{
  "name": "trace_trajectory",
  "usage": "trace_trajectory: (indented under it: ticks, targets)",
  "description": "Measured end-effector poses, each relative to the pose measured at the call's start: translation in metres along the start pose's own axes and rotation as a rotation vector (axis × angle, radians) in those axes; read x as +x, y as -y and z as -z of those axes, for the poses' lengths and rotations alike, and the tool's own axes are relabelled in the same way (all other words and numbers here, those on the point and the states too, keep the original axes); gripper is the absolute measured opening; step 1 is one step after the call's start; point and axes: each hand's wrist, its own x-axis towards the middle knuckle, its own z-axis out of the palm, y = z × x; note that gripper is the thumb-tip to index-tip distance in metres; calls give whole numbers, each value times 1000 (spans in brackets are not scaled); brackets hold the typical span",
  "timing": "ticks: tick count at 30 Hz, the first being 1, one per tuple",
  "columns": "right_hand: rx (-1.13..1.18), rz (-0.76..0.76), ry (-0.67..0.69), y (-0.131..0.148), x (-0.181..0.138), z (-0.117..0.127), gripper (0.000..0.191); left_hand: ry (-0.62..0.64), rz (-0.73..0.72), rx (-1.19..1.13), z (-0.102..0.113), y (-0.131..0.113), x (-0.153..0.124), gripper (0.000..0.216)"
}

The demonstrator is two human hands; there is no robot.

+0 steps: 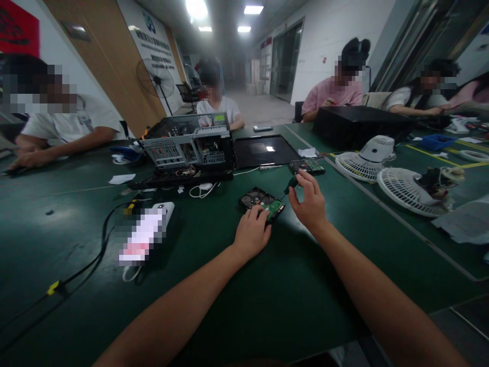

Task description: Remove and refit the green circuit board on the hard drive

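Note:
A black hard drive with a green circuit board at its near corner lies on the dark green table. My left hand rests on the drive's near edge, fingers curled onto the board. Just to the right, my right hand is raised a little, pinching the dark handle of a small screwdriver whose tip points down towards the drive's right corner.
An opened computer case and a black side panel lie behind the drive, with a loose green circuit board. A phone with cables lies at left. White fan parts sit at right. Several people sit around the table.

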Motion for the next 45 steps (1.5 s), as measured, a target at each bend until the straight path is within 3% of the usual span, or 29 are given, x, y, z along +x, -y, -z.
trace_trajectory:
  ticks: [23, 30, 39, 45]
  targets:
    - [-65, -71, 21, 1, 1, 2, 37, -8, -1, 16, -1, 1, 0, 39]
    - [-59, -84, 95, 5, 0, 5, 44, -7, 3, 11, -2, 1, 0, 40]
    - [-70, -161, -19, 3, 3, 4, 35, -9, -2, 20, 0, 0, 0, 39]
    - [62, -195, 22, 3, -1, 2, 36, -1, 1, 26, 0, -1, 0, 39]
